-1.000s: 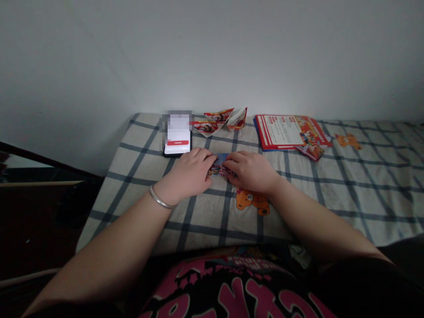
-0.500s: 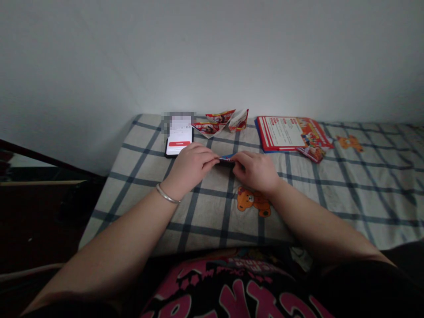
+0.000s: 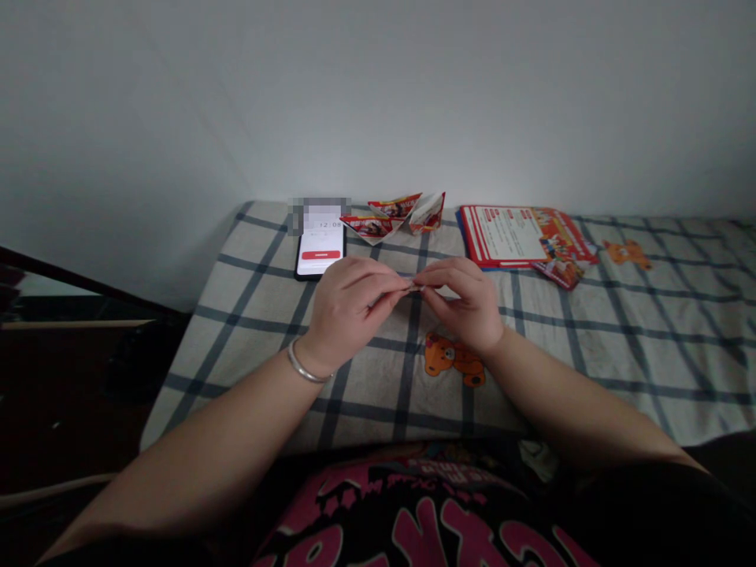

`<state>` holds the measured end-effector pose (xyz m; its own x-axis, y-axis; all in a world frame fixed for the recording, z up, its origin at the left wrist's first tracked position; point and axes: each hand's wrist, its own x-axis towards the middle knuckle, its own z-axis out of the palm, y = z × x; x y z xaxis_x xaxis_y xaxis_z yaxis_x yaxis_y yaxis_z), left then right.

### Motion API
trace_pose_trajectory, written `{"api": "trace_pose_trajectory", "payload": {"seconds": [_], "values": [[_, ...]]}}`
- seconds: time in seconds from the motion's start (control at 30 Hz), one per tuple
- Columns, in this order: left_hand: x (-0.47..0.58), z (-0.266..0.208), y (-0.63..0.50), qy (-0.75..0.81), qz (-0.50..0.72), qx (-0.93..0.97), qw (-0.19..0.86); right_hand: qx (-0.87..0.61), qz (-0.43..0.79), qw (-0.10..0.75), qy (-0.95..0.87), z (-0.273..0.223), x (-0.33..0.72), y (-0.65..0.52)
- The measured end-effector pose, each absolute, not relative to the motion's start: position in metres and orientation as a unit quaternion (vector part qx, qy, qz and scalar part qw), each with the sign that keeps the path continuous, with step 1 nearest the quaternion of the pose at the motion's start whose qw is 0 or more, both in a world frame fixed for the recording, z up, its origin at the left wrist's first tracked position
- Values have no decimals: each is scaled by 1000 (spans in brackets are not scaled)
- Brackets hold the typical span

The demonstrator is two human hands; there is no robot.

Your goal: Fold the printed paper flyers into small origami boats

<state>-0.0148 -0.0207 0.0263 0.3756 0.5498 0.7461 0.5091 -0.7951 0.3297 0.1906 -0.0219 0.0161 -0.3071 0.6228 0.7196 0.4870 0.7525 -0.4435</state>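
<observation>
My left hand (image 3: 353,305) and my right hand (image 3: 465,302) meet over the middle of the checked cloth. Between their pinched thumbs and fingers is a small folded piece of paper (image 3: 414,288), seen almost edge-on and mostly covered by the fingertips. A bracelet circles my left wrist. Just beyond the hands stand folded paper pieces with red print (image 3: 373,227), their peaks and sides angled up near the wall.
A phone (image 3: 322,243) with a lit screen lies behind my left hand. At the back right rests a stack of red-edged printed sheets (image 3: 513,236), with a small printed piece (image 3: 561,273) at its corner. The checked cloth (image 3: 248,346) ends on the left beside a dark drop.
Both hands have turned and drawn closer together at the fingertips, slightly raised. The blue side of the folded paper no longer shows; only a thin edge does.
</observation>
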Motion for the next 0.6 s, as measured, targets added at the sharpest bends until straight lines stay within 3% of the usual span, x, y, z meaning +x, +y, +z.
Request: {"api": "trace_pose_trajectory", "payload": {"seconds": [0.33, 0.6], "values": [[-14, 28, -19, 304, 438, 846, -20, -306, 155, 533, -774, 17, 186, -26], [-15, 25, -15, 293, 438, 850, -24, -311, 195, 529, -765, 12, 186, -22]]}}
